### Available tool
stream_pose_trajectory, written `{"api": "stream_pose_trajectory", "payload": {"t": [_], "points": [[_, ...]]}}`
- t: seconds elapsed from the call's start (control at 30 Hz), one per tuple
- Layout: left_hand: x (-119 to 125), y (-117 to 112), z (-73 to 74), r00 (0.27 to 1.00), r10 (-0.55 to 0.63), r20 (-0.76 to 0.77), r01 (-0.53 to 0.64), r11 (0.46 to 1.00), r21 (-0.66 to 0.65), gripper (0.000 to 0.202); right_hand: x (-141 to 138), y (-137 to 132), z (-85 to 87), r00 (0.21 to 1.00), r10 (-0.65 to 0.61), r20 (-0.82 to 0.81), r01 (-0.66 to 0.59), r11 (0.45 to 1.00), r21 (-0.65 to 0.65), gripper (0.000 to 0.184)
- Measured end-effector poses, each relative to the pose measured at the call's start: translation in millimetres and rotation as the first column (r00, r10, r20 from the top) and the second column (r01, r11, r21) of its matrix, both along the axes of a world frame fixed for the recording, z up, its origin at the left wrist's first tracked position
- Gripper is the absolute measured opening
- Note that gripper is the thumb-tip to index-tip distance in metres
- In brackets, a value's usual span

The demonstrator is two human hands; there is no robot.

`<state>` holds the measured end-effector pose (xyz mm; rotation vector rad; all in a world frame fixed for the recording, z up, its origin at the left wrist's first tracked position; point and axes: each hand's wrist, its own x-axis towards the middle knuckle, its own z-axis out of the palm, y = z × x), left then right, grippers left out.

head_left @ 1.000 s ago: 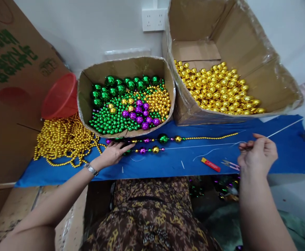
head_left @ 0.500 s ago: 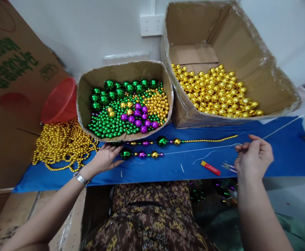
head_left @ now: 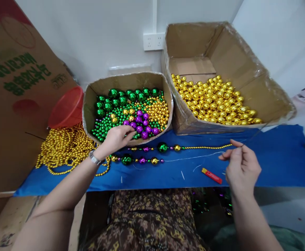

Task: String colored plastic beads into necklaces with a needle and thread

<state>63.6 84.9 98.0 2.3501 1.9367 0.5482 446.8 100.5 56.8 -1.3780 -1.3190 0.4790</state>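
My left hand (head_left: 119,136) is over the near rim of the smaller cardboard box (head_left: 86,120), its fingertips drawn together close to the shiny purple beads (head_left: 139,129). Whether a bead is between them is hidden. My right hand (head_left: 242,167) pinches a long thin needle (head_left: 255,133) that points up to the right. White thread (head_left: 191,157) runs from there to a strand of green, purple and gold beads (head_left: 142,160) lying on the blue cloth. Behind it lies a second strand (head_left: 163,147), which ends in a gold bead chain (head_left: 207,147).
A larger box (head_left: 246,76) of gold balls (head_left: 217,101) stands at the back right. Gold bead chains (head_left: 66,146) are heaped at left beside a red basin (head_left: 67,108). A red and yellow lighter-like stick (head_left: 212,175) lies on the blue cloth (head_left: 278,157).
My left hand has left the bead strand and moved up and right to the smaller box. My right hand has shifted slightly left with the needle. The view has tilted up a little.
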Motion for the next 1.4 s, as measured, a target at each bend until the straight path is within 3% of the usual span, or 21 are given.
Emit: {"api": "stream_pose_trajectory", "payload": {"t": [0.17, 0.27, 0.63, 0.77, 0.93, 1.13, 1.27, 1.33, 1.4], "points": [[-20.7, 57.4, -6.3, 0.972, 0.235, 0.022, -0.235, 0.972, 0.010, 0.024, -6.0, -12.8, 5.2, 0.992, 0.085, 0.091, -0.086, 0.996, 0.007, 0.035], [-29.7, 83.6, -9.5, 0.952, 0.303, 0.032, -0.303, 0.953, -0.005, 0.023, -6.5, -17.4, 5.3, 0.985, 0.114, 0.132, -0.115, 0.993, 0.001, 0.034], [-12.5, 168.0, -18.0, 0.946, 0.319, 0.057, -0.317, 0.947, -0.041, 0.046, -15.6, -30.5, 6.5, 0.966, 0.179, 0.186, -0.186, 0.983, 0.016, 0.028], [-8.1, 195.8, -28.5, 0.942, 0.317, 0.111, -0.315, 0.948, -0.034, 0.059, -14.4, -34.6, 7.0, 0.963, 0.166, 0.211, -0.172, 0.985, 0.008, 0.028], [-10.4, 222.9, -40.4, 0.945, 0.309, 0.110, -0.301, 0.950, -0.085, 0.057, -8.5, -33.1, 2.1, 0.962, 0.163, 0.218, -0.169, 0.986, 0.007, 0.027], [-11.4, 239.3, -41.1, 0.926, 0.345, 0.153, -0.335, 0.938, -0.088, 0.061, -15.8, -28.2, -1.2, 0.941, 0.247, 0.232, -0.247, 0.969, -0.028, 0.029], [-2.3, 226.3, -26.5, 0.879, 0.354, 0.319, -0.357, 0.933, -0.049, 0.056, -29.9, -23.6, 0.3, 0.868, 0.348, 0.355, -0.345, 0.936, -0.075, 0.029], [5.3, 207.3, -16.2, 0.773, 0.314, 0.551, -0.316, 0.944, -0.094, 0.047, -37.5, -21.8, -0.1, 0.834, 0.381, 0.399, -0.377, 0.921, -0.092, 0.028], [14.3, 180.5, -7.1, 0.527, 0.259, 0.810, -0.194, 0.964, -0.182, 0.039, -45.2, -20.6, -2.0, 0.821, 0.406, 0.400, -0.404, 0.910, -0.095, 0.026]]}}
